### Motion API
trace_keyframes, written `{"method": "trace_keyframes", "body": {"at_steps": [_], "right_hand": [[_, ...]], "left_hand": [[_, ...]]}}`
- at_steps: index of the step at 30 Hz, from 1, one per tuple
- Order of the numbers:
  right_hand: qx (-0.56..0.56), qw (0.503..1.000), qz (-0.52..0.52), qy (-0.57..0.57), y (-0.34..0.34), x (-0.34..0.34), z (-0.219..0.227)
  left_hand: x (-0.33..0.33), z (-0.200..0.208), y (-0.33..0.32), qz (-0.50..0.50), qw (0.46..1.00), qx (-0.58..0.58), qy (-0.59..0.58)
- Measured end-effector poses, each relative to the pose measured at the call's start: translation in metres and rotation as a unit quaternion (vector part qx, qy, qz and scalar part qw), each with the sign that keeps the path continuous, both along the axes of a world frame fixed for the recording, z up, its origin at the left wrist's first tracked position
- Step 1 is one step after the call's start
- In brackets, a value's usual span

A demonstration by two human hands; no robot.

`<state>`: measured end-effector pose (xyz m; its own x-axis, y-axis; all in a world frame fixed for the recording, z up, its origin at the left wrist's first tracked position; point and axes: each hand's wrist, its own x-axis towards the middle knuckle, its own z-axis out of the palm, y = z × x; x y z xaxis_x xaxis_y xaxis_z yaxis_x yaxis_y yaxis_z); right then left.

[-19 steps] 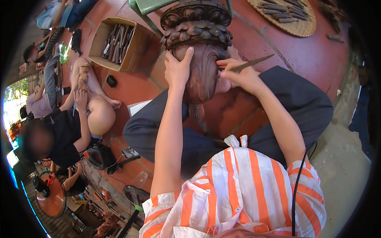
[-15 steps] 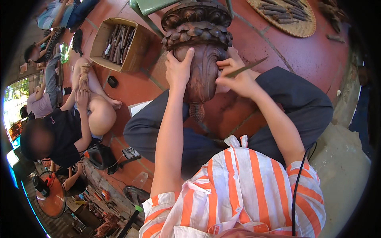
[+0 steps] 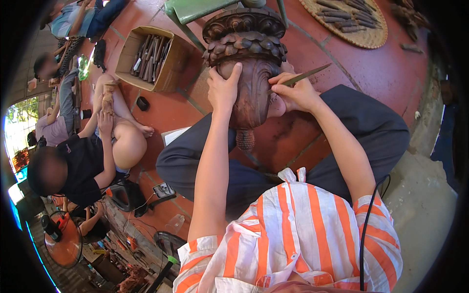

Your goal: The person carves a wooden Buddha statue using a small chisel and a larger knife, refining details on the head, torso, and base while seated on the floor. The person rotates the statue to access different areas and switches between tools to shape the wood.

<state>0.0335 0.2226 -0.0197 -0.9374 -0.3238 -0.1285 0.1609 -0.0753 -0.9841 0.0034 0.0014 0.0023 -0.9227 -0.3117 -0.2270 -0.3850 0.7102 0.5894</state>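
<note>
One carved dark wooden piece (image 3: 251,103) is before your folded legs (image 3: 361,127); your left hand (image 3: 223,90) spreads thumb and fingers against its side, seemingly to steady it, while your right hand (image 3: 299,93) pinches the thin tool (image 3: 310,73), perhaps for fine control.

Legible lettering in the head view: no word, number or sign is presenting itself clearly enough to be read.
On the chest of a co-worker's black shirt (image 3: 83,168), at the left, 1 small pinkish mark (image 3: 70,147) is showing; its small size is preventing any reading, and whether it is forming letters cannot be told. On the floor nearby, 1 small grey box (image 3: 163,190) is displaying fine surface detail, which is likewise appearing too small for telling print from parts.
</note>
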Motion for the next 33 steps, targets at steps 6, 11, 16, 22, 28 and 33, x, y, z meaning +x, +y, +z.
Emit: {"method": "trace_keyframes", "body": {"at_steps": [6,11,16,22,28,33], "right_hand": [[0.041,0.999,-0.011,-0.033,-0.001,0.019,0.009],[0.105,0.992,0.005,0.071,-0.006,0.013,0.007],[-0.064,0.991,-0.006,-0.118,0.005,0.003,-0.006],[0.134,0.987,0.003,0.094,-0.019,0.029,0.011],[0.022,0.999,-0.011,-0.03,-0.007,0.014,0.012],[0.188,0.979,-0.001,0.081,-0.02,0.025,0.018]], "left_hand": [[0.0,-0.006,-0.004,0.002,1.0,-0.005,0.006],[0.0,-0.001,-0.003,0.0,1.0,-0.008,0.003],[-0.001,-0.002,0.0,0.002,1.0,-0.008,0.0],[0.001,0.001,-0.001,0.005,1.0,-0.006,-0.004],[0.002,-0.002,-0.003,0.009,1.0,-0.001,0.003],[0.0,0.001,0.001,0.007,1.0,-0.006,-0.002]]}}
